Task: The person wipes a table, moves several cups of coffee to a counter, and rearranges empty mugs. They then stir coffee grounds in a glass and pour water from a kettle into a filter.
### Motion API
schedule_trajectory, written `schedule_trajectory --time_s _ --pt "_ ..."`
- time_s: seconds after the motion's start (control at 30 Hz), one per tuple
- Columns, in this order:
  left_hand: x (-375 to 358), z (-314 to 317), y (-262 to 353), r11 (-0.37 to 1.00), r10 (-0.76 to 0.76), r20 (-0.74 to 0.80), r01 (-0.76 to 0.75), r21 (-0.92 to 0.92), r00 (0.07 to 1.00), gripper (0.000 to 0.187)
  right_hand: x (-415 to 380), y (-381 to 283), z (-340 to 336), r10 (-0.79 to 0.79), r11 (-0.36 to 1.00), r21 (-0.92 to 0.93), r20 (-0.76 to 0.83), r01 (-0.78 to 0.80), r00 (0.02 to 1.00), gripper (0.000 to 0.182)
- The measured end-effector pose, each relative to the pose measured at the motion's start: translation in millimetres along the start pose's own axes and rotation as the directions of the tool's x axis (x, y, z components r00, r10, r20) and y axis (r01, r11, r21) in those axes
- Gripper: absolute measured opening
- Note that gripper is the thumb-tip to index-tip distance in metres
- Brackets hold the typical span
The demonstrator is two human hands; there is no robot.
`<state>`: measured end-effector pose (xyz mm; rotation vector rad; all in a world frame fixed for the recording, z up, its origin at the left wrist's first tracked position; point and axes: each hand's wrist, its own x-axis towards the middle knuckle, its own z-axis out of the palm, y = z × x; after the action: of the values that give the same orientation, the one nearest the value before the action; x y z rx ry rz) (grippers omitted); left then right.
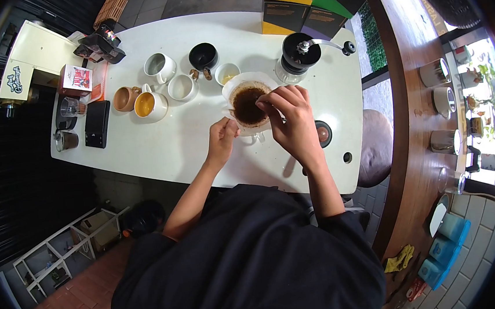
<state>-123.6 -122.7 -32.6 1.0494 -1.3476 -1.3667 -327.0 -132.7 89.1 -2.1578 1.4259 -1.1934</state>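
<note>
A white paper coffee filter point(232, 88) with a wet brown rim sits in a clear dripper point(251, 132), whose lower parts are mostly hidden. Dark wet coffee point(247, 105) fills the filter. At its near left edge, my left hand point(222, 140) is closed, with thumb and fingertips pinching the paper. My right hand point(291, 115) reaches over the right side, its fingers pinched together above the coffee. Whatever those fingers hold is hidden. Just behind the filter stands a small white cup point(228, 73) with pale yellow liquid.
Several cups stand to the left, among them a yellow-lined mug point(150, 106) and a black cup point(204, 57). A hand grinder point(300, 51) is behind my right hand. Near the right edge lies a round black item point(324, 134). A black scale point(98, 124) rests far left.
</note>
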Motion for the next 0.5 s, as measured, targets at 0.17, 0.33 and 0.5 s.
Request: schedule_trajectory --time_s 0.17,0.33,0.5 --pt "0.0 2.4 2.0 1.0 -0.019 -0.017 0.019 -0.008 1.0 0.04 -0.7 0.5 -0.6 -0.002 1.0 -0.013 0.011 0.002 1.0 0.012" --pt "-1.1 8.2 10.0 0.995 -0.017 -0.025 0.014 -0.096 1.0 0.034 0.7 2.4 -1.1 -0.019 1.0 -0.02 -0.047 0.018 0.999 0.011" --pt "-0.4 8.5 10.4 0.993 -0.008 -0.021 0.006 -0.116 1.0 0.035 3.6 3.9 -4.1 0.004 0.999 0.034 0.003 -0.004 1.0 0.01"
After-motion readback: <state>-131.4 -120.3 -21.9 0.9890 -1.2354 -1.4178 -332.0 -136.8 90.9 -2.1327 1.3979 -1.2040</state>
